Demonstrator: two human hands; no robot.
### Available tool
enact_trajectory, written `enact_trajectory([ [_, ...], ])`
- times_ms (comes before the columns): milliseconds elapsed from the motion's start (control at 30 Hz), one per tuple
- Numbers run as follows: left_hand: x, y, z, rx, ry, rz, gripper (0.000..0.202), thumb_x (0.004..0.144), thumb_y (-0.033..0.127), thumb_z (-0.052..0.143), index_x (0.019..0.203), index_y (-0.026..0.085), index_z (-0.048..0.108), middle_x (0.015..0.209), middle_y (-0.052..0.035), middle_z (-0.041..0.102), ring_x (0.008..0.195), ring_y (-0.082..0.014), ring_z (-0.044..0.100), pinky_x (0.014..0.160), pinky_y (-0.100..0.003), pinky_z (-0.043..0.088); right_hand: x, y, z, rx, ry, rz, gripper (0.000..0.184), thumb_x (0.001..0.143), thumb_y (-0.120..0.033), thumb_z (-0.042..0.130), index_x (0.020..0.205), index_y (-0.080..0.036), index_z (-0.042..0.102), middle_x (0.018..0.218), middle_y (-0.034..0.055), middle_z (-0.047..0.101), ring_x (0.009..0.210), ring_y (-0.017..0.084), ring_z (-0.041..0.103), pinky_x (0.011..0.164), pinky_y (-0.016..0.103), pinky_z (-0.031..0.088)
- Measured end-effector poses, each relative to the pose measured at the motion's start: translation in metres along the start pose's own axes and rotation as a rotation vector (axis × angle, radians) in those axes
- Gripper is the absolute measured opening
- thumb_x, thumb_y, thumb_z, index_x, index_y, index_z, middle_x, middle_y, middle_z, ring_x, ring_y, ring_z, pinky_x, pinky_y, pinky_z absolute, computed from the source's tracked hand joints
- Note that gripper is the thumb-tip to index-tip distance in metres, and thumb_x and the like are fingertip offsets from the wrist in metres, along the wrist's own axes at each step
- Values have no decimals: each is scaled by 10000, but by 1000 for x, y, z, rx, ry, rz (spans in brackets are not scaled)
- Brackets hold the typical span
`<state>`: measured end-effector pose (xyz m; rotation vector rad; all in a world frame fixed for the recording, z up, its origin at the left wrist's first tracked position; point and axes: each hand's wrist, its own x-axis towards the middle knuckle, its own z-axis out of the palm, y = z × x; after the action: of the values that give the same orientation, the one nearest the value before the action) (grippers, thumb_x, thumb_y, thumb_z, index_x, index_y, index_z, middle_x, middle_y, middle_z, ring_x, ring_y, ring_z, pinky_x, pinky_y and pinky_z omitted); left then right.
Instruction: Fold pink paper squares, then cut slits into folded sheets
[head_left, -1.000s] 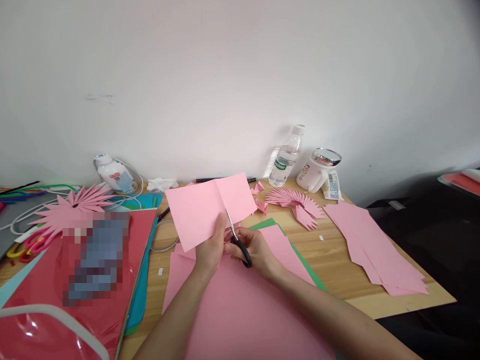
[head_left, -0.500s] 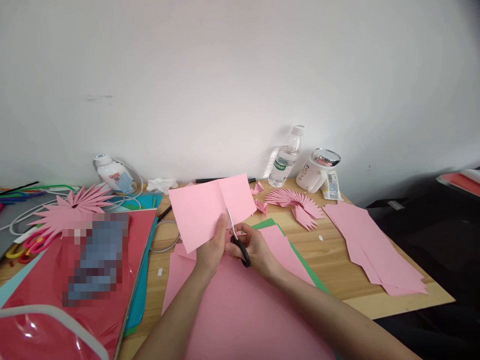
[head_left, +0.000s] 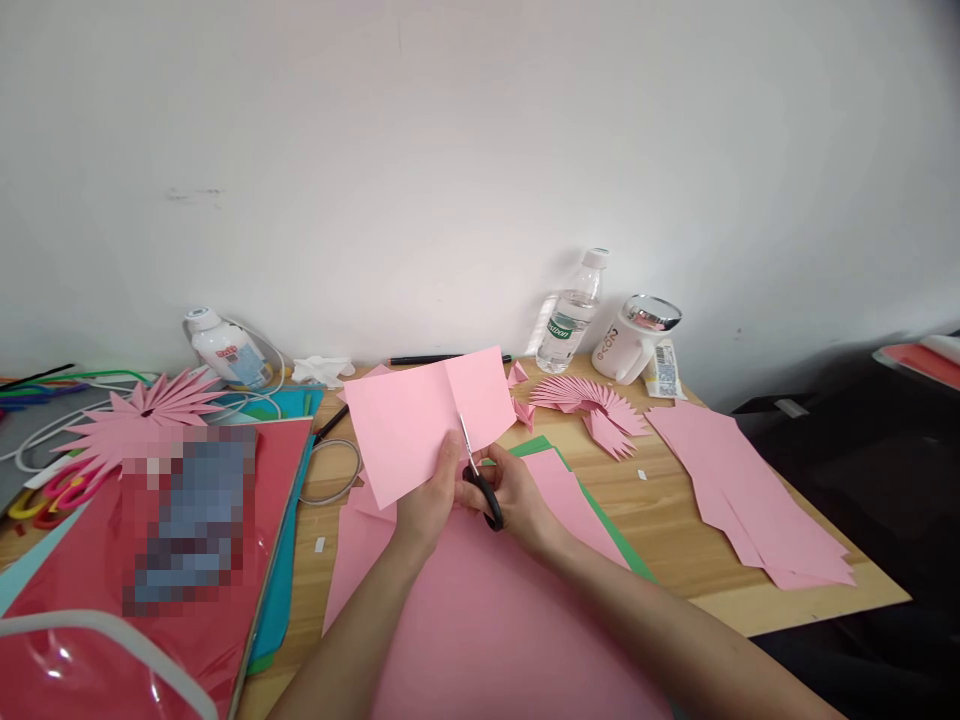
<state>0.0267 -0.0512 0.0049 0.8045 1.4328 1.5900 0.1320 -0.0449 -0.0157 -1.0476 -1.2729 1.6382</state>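
Observation:
My left hand (head_left: 424, 502) pinches the lower edge of a pink paper sheet (head_left: 405, 420) and holds it up above the desk. My right hand (head_left: 517, 495) grips black-handled scissors (head_left: 475, 471), whose blades run up into the sheet along its middle crease. Beneath both hands lies a large pink sheet (head_left: 480, 620) over a green one (head_left: 559, 455).
A folded pink paper fan (head_left: 592, 405) and a stack of pink sheets (head_left: 750, 495) lie to the right. A water bottle (head_left: 571, 315) and a white cup (head_left: 634, 340) stand by the wall. A red packet (head_left: 142, 560), a pink paper flower (head_left: 146, 410), a glue bottle (head_left: 225, 350) and cables sit to the left.
The sheet and both hands have drifted slightly to the right, and the scissor blades have advanced a little further up the paper.

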Motion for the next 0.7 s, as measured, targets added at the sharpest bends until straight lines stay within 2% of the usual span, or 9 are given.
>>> enact_trajectory([
  [133, 0, -1, -1, 10, -8, -9, 356, 600, 424, 710, 837, 167, 641, 814, -82, 685, 911, -269, 626, 743, -355, 521, -1, 0, 0, -2, -7, -2, 451, 575, -414, 761, 780, -204, 419, 511, -68, 524, 439, 94, 463, 400, 188, 296],
  [300, 3, -9, -1, 118, 11, 36, 382, 689, 438, 645, 979, 190, 621, 1100, -83, 635, 1105, -240, 542, 983, -356, 383, 1, 0, 1, 42, -15, -29, 431, 573, -368, 774, 773, -197, 432, 547, -68, 510, 484, 92, 473, 447, 203, 358],
  [367, 3, -11, -1, 128, -11, 47, 404, 711, 444, 625, 1030, 196, 606, 1155, -82, 610, 1150, -230, 509, 1018, -351, 343, 1, 0, 1, 54, -18, -41, 430, 566, -351, 780, 777, -194, 439, 571, -64, 508, 507, 95, 482, 468, 211, 379],
  [500, 3, -13, -1, 121, -38, 44, 425, 720, 466, 609, 1051, 199, 602, 1178, -83, 599, 1152, -228, 507, 1009, -350, 352, 2, 1, 0, 44, -11, -59, 426, 565, -334, 781, 777, -191, 440, 578, -65, 493, 514, 92, 474, 464, 204, 366],
  [700, 2, -12, 0, 82, -15, 18, 414, 691, 455, 644, 1010, 192, 624, 1109, -86, 632, 1139, -235, 515, 1021, -348, 337, 2, 2, -1, 53, -14, -52, 420, 576, -341, 773, 779, -194, 435, 577, -65, 481, 500, 84, 446, 456, 203, 345],
])
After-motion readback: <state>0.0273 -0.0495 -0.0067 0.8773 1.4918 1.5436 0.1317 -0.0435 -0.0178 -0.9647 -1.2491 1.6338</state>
